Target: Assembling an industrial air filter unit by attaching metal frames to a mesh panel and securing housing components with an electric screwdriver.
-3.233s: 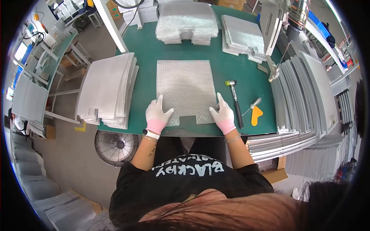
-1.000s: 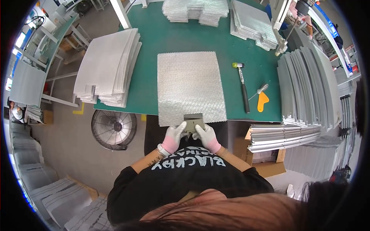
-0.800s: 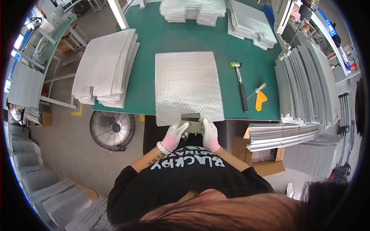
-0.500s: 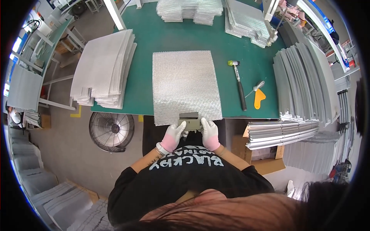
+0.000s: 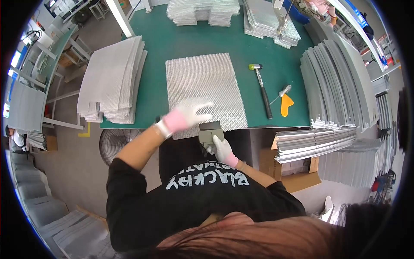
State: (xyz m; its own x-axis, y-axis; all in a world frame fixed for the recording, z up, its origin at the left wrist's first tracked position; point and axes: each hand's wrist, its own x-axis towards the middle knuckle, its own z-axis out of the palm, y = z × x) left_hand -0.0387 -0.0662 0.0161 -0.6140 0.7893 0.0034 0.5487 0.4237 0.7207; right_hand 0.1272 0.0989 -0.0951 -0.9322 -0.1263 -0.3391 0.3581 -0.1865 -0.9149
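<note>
A silvery mesh sheet (image 5: 200, 80) lies on the green table, its near edge reaching past the table's front. My left hand (image 5: 189, 113), in a white glove with a pink cuff, is over the near left part of this sheet with fingers apart and nothing in them. Whether it touches the mesh I cannot tell. At the sheet's near edge, a small olive-grey box-like piece (image 5: 209, 136) sits at the notch. My right hand (image 5: 223, 151), gloved the same way, grips that piece from the near right, thumb on top; its other fingers are partly hidden underneath.
Right of the sheet lie a mallet (image 5: 264, 93), a screwdriver (image 5: 284, 91) and a yellow scraper (image 5: 286, 105). Mesh stacks stand at left (image 5: 112, 77) and at the back (image 5: 202, 12). Grey panels (image 5: 334, 86) crowd the right side. A floor fan (image 5: 114, 144) is below the table's left edge.
My left hand has let go of the grey piece and moved up and left over the mesh sheet, fingers spread. My right hand has shifted slightly left, still on the piece. The view has shifted slightly.
</note>
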